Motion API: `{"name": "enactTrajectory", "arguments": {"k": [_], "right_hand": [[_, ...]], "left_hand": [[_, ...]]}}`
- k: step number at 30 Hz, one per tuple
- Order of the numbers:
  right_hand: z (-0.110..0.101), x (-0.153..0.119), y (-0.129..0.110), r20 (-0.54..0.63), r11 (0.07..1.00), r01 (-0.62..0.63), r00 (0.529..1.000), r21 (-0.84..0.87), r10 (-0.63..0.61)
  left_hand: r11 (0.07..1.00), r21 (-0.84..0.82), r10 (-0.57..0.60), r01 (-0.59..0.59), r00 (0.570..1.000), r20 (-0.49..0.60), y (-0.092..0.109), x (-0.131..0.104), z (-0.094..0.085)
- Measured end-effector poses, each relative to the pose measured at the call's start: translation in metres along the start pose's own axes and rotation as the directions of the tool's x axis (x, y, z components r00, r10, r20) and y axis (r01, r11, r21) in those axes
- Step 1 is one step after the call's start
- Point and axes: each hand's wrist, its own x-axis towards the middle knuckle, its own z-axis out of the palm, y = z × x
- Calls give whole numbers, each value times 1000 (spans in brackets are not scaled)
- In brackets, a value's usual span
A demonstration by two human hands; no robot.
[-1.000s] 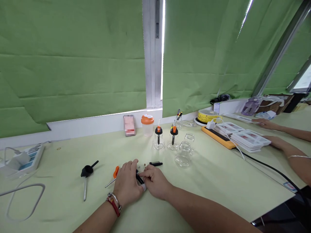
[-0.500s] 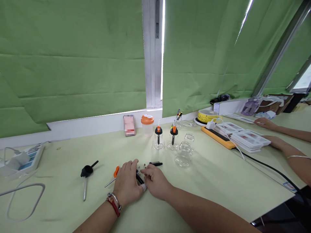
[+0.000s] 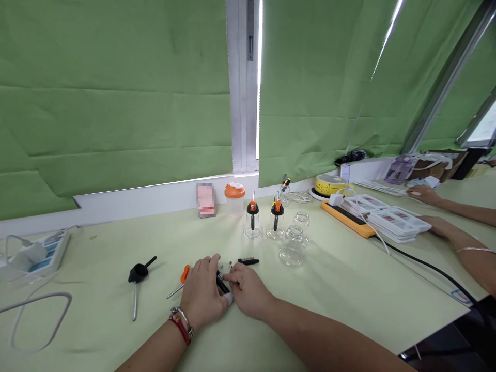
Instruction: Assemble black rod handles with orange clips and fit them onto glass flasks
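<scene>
My left hand (image 3: 201, 292) rests on the table, its thumb and fingers curled around a small black rod-like part (image 3: 222, 283) that shows only partly. Against that part's right side, my right hand (image 3: 248, 292) has its fingers bent and drawn together; whatever is in them is hidden. Tiny brownish bits (image 3: 231, 263) lie just beyond the fingertips. A black piece with a spring-like row of coils (image 3: 248, 261) is just past my right hand. Partly covered by my left hand lies an orange-ended piece (image 3: 185, 274) with a metal rod.
A black cap with a metal tube (image 3: 138, 273) lies to the left. Two glass jars with black-and-orange tops (image 3: 252, 219) stand ahead, near open glass jars (image 3: 292, 253) and an orange-lidded cup (image 3: 234, 199). An orange power strip (image 3: 346, 219) and another person's hands (image 3: 442, 227) are at right.
My right fingertips shift very slightly left against the black part. My left hand holds its place.
</scene>
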Motion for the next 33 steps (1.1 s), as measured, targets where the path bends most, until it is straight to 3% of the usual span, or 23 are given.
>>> {"name": "enactTrajectory", "arguments": {"k": [33], "right_hand": [[0, -1, -3, 3, 998, 35, 999, -51, -35]], "left_hand": [[1000, 17, 16, -16, 1000, 12, 1, 0, -2]]}}
